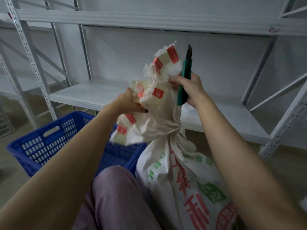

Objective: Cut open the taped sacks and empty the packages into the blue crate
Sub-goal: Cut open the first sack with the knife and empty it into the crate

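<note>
While the blue crate [41, 146] stands on the floor [13, 171] at the left, its latticed walls and a handle slot facing the camera, the left hand [127, 102] reaches over it and grips a frayed, taped flap of the sack [182, 171], fingers curled into the cloth. A knee in purple trousers [116, 196] sits between crate and sack. The sack stands upright just beside the crate's right corner, its neck bunched tight. It is printed with big red and green Chinese characters, creased and only partly readable. The clear tape [157, 92] on the torn top carries red patches with white marks too small to read. The right hand [191, 87] is wrapped round a green utility knife [184, 80], black blade out and pointing up, while its fingertips pinch the top of the sack. White metal shelving [116, 17] stands behind.
</note>
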A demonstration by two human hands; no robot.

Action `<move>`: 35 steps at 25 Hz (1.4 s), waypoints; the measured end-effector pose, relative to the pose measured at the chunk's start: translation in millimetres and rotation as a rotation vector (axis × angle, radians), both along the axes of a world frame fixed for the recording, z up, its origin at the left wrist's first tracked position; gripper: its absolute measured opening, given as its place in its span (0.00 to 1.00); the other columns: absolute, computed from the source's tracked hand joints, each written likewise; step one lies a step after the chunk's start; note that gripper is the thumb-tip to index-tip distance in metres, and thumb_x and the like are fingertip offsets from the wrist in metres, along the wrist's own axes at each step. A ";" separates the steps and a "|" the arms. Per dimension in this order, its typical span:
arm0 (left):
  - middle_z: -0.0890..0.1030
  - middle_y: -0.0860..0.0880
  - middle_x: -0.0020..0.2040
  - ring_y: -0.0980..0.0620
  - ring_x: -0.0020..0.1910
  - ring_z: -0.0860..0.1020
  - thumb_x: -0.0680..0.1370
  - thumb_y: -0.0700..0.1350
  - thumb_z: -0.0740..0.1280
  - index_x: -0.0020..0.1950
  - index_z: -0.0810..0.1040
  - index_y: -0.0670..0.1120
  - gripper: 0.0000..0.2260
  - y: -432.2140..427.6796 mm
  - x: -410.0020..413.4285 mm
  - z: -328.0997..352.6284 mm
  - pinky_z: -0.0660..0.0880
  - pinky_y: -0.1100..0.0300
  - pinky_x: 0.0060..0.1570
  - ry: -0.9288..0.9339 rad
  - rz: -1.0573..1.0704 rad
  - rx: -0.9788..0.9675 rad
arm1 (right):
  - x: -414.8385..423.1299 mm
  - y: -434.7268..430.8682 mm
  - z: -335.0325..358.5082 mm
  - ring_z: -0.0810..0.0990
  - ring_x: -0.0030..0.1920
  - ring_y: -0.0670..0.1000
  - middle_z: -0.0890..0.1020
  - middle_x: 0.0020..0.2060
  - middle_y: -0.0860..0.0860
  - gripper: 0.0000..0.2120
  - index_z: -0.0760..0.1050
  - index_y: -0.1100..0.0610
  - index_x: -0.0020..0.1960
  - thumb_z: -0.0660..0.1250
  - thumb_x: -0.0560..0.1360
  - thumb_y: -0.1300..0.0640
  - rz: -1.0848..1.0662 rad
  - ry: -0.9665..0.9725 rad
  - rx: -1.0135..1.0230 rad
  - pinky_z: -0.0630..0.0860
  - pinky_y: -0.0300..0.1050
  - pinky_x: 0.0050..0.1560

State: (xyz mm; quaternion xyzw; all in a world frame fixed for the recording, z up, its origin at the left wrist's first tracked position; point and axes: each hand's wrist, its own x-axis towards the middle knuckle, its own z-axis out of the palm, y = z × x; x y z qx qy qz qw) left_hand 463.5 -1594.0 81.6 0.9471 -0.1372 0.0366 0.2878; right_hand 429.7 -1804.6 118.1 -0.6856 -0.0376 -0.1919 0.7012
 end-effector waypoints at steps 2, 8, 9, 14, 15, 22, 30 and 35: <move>0.79 0.42 0.44 0.48 0.39 0.78 0.70 0.55 0.73 0.50 0.78 0.37 0.22 -4.8 -6.0 10.7 0.73 0.63 0.37 0.151 -0.048 0.108 | -6.1 -1.1 4.0 0.79 0.44 0.54 0.79 0.41 0.55 0.08 0.74 0.56 0.42 0.72 0.71 0.64 -0.006 -0.007 -0.064 0.78 0.51 0.53; 0.68 0.52 0.17 0.59 0.14 0.66 0.78 0.38 0.63 0.35 0.70 0.41 0.11 -44.8 -41.3 38.0 0.57 0.69 0.14 0.449 -0.199 -0.821 | -39.1 -24.4 -2.0 0.81 0.43 0.50 0.80 0.39 0.48 0.06 0.77 0.56 0.47 0.72 0.72 0.58 -0.419 -0.094 -0.325 0.78 0.45 0.46; 0.71 0.50 0.19 0.59 0.14 0.69 0.79 0.36 0.60 0.38 0.70 0.40 0.09 -51.3 -42.6 44.8 0.58 0.69 0.13 0.464 -0.183 -1.040 | -49.2 -29.3 0.2 0.82 0.40 0.49 0.79 0.38 0.48 0.06 0.75 0.57 0.46 0.72 0.73 0.58 -0.499 -0.134 -0.301 0.79 0.44 0.44; 0.80 0.34 0.40 0.45 0.40 0.82 0.80 0.32 0.48 0.52 0.69 0.31 0.11 -75.1 -26.7 84.2 0.75 0.63 0.20 0.616 -0.347 -1.767 | -105.3 -49.5 32.8 0.76 0.27 0.42 0.76 0.30 0.48 0.24 0.72 0.58 0.41 0.76 0.60 0.41 -0.280 -0.079 -0.274 0.73 0.36 0.29; 0.78 0.31 0.46 0.40 0.49 0.80 0.81 0.32 0.48 0.53 0.67 0.27 0.11 -79.6 -22.1 90.4 0.78 0.59 0.24 0.670 -0.345 -1.867 | -111.7 -49.9 34.4 0.77 0.30 0.43 0.78 0.32 0.49 0.29 0.74 0.60 0.44 0.74 0.55 0.38 -0.191 -0.049 -0.225 0.75 0.37 0.31; 0.77 0.31 0.47 0.38 0.50 0.80 0.82 0.36 0.52 0.65 0.64 0.28 0.15 -88.6 -15.3 107.0 0.80 0.54 0.28 0.506 -0.188 -2.073 | -129.6 -47.8 51.4 0.68 0.19 0.43 0.73 0.22 0.44 0.30 0.74 0.57 0.46 0.72 0.55 0.35 -0.134 -0.085 -0.219 0.66 0.35 0.21; 0.73 0.44 0.29 0.53 0.22 0.74 0.79 0.30 0.53 0.35 0.64 0.40 0.14 -113.5 -48.1 175.2 0.71 0.65 0.22 0.230 -0.362 -1.928 | -94.6 -23.3 110.8 0.69 0.18 0.44 0.74 0.23 0.49 0.11 0.73 0.61 0.42 0.75 0.69 0.61 -0.340 -0.337 0.016 0.67 0.36 0.22; 0.76 0.36 0.46 0.42 0.43 0.83 0.80 0.32 0.51 0.43 0.64 0.41 0.09 -111.9 -33.3 207.8 0.78 0.56 0.36 0.180 -0.461 -1.946 | -81.9 -60.9 184.8 0.71 0.18 0.43 0.76 0.28 0.53 0.07 0.72 0.60 0.42 0.70 0.71 0.67 -0.620 -0.562 0.380 0.69 0.36 0.24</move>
